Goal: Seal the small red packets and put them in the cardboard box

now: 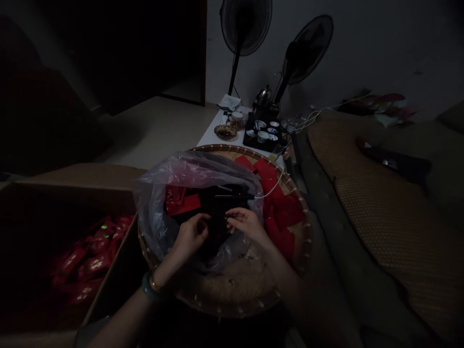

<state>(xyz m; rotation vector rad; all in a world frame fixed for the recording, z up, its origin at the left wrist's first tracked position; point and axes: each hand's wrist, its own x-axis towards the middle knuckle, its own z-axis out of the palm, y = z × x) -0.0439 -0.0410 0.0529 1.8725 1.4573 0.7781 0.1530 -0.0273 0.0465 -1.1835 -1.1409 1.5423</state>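
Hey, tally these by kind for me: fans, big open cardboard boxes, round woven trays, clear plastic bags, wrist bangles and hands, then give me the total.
Fans: 2
Cardboard box: 1
Woven tray: 1
Plastic bag: 1
Bangles: 2
Hands, left hand and right hand: 2
Total: 9

We see a milky-grey plastic bag (152, 212), red packets (185, 205) and a tan bamboo tray (232, 290). Our bangles (148, 286) are blue-green and gold, the teacups (263, 137) blue-and-white.
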